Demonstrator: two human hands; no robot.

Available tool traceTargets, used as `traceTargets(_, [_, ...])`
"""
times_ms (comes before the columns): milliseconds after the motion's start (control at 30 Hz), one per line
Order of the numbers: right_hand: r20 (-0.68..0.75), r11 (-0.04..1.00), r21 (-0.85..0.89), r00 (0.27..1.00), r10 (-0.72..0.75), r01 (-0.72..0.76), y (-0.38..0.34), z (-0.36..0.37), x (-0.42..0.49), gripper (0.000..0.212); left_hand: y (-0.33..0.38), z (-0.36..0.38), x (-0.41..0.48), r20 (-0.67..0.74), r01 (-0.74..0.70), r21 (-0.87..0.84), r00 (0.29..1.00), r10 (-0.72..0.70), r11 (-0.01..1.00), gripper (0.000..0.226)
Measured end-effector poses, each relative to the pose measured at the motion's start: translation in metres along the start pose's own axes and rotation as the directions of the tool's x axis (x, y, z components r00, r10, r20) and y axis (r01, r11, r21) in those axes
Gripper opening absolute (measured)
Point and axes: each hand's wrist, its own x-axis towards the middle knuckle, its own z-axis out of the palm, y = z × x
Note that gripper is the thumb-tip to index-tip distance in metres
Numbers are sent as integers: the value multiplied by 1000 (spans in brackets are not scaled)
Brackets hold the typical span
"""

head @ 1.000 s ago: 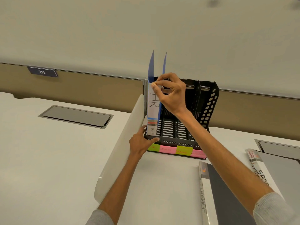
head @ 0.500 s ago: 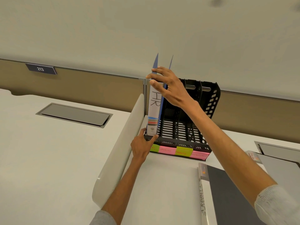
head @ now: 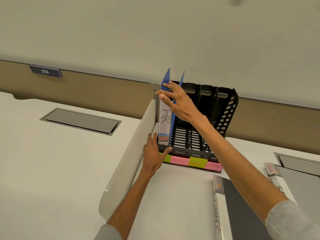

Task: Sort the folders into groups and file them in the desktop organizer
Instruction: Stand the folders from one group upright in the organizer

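Observation:
A blue folder with a white spine marked "HR" stands upright in the leftmost slot of the black desktop organizer. My right hand rests against the folder's top with straight, spread fingers. My left hand lies open against the organizer's front left corner, thumb on its front lip. Green and pink sticky labels run along the organizer's front edge. A dark folder with a white "FINANCE" spine lies flat at the lower right. Another grey folder lies at the right edge.
A pale curved desk divider stands just left of the organizer. Beige partition panels run behind the desk, with a "213" sign. Metal cable hatches are set into the desk at left and at far right.
The HR folder has settled into the leftmost slot. My right hand went from pinching its top to lying open against it. My left hand slid a little left, fingers straightened.

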Motion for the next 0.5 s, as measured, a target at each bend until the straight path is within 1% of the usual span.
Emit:
traceTargets(67, [-6,1000,-6,1000,5,-5,1,1,-2,43,3,1,0,8,-10,-32,1000,10,999,91])
traceTargets(167, [-4,1000,-5,1000,28,-28,7,6,-10,42,9,0,-2,10,-3,-193,1000,5,981,81])
traceTargets(200, [3,999,-4,999,41,-41,10,10,-14,42,12,-1,-3,6,2,-219,1000,0,976,80])
traceTargets(367, [36,990,31,990,135,-136,18,25,-22,42,15,-5,-7,-21,14,-196,1000,-18,980,80])
traceTargets(500, [40,988,26,988,150,-151,13,24,-20,43,20,-7,-10,-21,47,-259,998,-54,965,76])
